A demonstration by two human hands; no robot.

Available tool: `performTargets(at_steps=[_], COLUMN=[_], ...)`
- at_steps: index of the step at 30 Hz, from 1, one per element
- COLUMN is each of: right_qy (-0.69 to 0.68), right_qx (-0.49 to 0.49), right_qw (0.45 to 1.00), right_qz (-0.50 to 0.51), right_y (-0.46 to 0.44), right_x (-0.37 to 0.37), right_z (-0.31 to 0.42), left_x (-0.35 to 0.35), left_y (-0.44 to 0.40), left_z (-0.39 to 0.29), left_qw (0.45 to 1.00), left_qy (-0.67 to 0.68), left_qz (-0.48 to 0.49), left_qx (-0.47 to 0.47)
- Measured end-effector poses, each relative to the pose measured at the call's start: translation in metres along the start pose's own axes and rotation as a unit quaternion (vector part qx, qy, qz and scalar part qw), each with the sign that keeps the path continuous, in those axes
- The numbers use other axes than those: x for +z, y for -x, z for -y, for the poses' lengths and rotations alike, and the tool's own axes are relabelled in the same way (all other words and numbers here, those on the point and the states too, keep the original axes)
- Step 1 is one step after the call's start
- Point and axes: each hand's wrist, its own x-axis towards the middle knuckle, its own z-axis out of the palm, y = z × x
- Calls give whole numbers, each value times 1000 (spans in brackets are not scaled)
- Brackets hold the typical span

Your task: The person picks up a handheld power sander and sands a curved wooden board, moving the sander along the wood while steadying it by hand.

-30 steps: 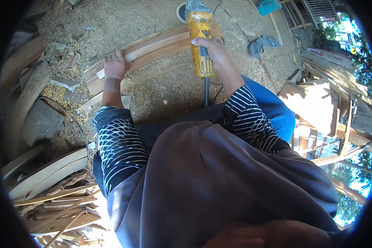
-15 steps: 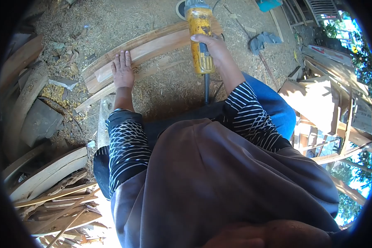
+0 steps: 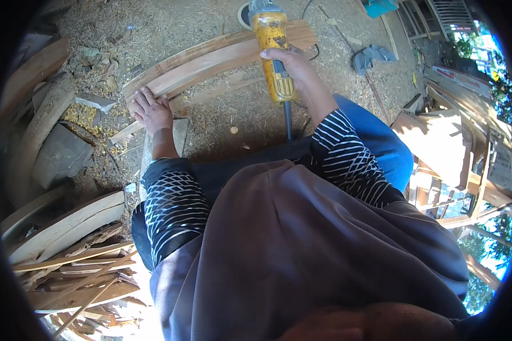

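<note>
My right hand (image 3: 290,63) is wrapped round the yellow body of a power tool (image 3: 272,37), whose grey head points toward the top of the view. The tool lies across the right part of a curved wooden board (image 3: 210,63). At the board's left end, my left hand (image 3: 152,113) has its fingers bent over the wood, with the thumb close beside them. Its fingertips are partly hidden against the edge. A thinner wood strip (image 3: 224,89) lies on the ground just below the board.
Curved offcuts (image 3: 68,227) and splintered scraps (image 3: 85,284) are piled at the left. A grey cloth (image 3: 372,57) and a teal container (image 3: 379,7) sit at the upper right. Wooden frames and boards (image 3: 438,142) stand at the right. A dark cord runs near the tool.
My left hand has gone from lying flat on the board to its left end, with the fingers now bent. My right hand keeps hold of the tool. The view has shifted slightly.
</note>
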Motion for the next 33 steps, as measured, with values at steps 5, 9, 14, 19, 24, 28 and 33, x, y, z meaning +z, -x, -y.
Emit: performTargets(at_steps=[5,9,14,19,24,28,33], right_qy=[33,55,99,116,156,153,123], right_qx=[13,17,22,51,40,52,67], right_qw=[994,985,969,966,971,977,983], right_qz=[107,165,224,225,179,141,121], right_y=[12,17,23,29,26,29,24], right_x=[64,114,153,167,146,124,111], right_z=[0,-11,-18,-30,-38,-36,-41], left_x=[-10,-28,-27,-37,-33,-4,-14], left_y=[14,19,19,5,-41,-60,-55], left_z=[30,54,88,101,42,-4,-36], left_qw=[982,984,956,917,931,938,954], left_qy=[52,99,172,307,354,345,255], left_qz=[58,49,12,-88,-56,-22,128], left_qx=[-172,-139,-237,-237,-61,-33,-96])
